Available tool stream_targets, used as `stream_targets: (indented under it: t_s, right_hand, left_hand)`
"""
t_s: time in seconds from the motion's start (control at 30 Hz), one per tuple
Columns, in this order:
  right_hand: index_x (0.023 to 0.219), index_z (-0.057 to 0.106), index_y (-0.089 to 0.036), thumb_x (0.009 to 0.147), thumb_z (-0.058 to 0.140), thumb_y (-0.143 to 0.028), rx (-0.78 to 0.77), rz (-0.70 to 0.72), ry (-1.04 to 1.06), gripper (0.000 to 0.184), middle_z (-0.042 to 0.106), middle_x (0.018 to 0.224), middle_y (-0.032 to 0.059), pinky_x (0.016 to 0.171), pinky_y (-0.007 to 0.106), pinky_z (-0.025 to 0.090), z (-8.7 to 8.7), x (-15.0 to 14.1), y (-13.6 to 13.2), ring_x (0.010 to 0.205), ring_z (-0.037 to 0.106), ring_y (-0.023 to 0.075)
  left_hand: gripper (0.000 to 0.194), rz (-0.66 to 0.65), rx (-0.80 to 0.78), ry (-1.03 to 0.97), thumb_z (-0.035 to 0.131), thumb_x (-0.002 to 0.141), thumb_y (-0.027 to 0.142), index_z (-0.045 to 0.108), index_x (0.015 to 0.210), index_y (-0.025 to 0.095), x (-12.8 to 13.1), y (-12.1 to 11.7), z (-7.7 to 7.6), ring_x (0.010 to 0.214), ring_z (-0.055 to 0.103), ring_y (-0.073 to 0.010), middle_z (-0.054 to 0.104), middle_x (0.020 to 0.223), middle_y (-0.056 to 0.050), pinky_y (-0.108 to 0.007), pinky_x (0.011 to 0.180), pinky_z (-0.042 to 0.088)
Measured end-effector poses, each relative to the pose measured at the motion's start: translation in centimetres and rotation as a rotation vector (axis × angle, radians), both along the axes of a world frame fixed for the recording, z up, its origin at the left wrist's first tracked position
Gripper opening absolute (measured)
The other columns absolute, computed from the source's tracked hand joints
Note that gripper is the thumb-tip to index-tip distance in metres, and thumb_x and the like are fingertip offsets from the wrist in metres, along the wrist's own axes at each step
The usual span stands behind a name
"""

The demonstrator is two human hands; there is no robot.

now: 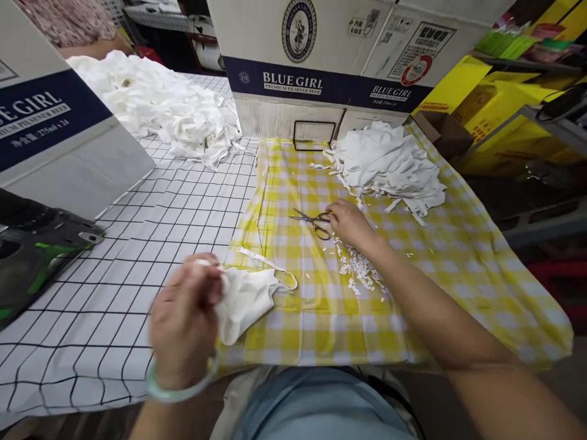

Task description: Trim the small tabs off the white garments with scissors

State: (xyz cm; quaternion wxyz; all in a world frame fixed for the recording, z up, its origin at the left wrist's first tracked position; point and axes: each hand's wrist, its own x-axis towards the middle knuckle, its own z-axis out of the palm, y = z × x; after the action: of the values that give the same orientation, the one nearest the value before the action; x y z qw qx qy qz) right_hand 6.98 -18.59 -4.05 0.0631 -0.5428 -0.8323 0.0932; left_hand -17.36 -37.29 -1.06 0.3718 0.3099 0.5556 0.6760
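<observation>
At right hand (pixel 351 223) — scissors (pixel 312 219), one pair

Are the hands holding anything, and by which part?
The left hand pinches white cloth near one end; the right hand has fingers at one handle loop of the scissors, grip unclear.

"What sort of place is this?"
"A cloth workshop. Two big heaps of white cloth pieces (pixel 389 159) lie on the desk (pixel 192 201), along with scissors (pixel 310 219) and a scatter of white clippings (pixel 362 269)."
"Anything else that shows it?"
"Beer cartons (pixel 316 36) stand there like screens, with another person (pixel 68 21) partly visible beyond. The yellow things (pixel 504 104) on the right look like packaging, though that dim side leaves me unsure."
</observation>
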Motion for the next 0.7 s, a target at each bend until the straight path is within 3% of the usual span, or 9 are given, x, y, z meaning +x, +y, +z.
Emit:
stream_targets:
  t_s: [0.13,0.23,0.5,0.7]
  right_hand:
    - [0.093,0.074,-0.007,0.089,0.054,-0.015,-0.068,0.091,-0.137,0.022,0.068,0.099,0.0182,0.08,0.03,0.045,-0.9,-0.3,2.5,0.092,0.063,0.0238]
    - [0.091,0.074,-0.007,0.085,0.063,-0.022,-0.121,0.149,-0.227,0.02,0.07,0.098,0.0197,0.074,0.029,0.045,-0.7,-1.3,2.9,0.087,0.065,0.0249]
    - [0.088,0.075,-0.008,0.08,0.07,-0.036,-0.182,0.205,-0.322,0.029,0.073,0.093,0.0186,0.063,0.029,0.042,0.4,-1.6,4.0,0.081,0.067,0.0267]
    - [0.099,0.074,-0.009,0.088,0.059,-0.026,-0.144,0.18,-0.292,0.025,0.071,0.106,0.02,0.071,0.03,0.044,0.0,-1.1,3.5,0.094,0.066,0.0277]
  left_hand:
    - [0.021,-0.274,-0.1,-0.199,0.061,0.088,0.032,0.066,0.077,0.015,5.5,1.2,-2.9,0.056,0.039,-0.0055,0.056,0.084,-0.001,-0.022,0.05,0.031]
    - [0.021,-0.336,-0.158,-0.254,0.061,0.087,0.033,0.065,0.076,0.016,7.5,2.1,-4.2,0.056,0.037,-0.0064,0.055,0.083,-0.001,-0.023,0.052,0.031]
    - [0.022,-0.393,-0.196,-0.282,0.061,0.087,0.033,0.063,0.074,0.015,8.6,3.4,-4.5,0.057,0.037,-0.0059,0.053,0.087,0.0,-0.021,0.052,0.03]
    - [0.021,-0.417,-0.238,-0.311,0.062,0.087,0.036,0.067,0.093,0.017,9.2,4.2,-5.6,0.057,0.039,-0.0069,0.055,0.077,0.001,-0.02,0.05,0.029]
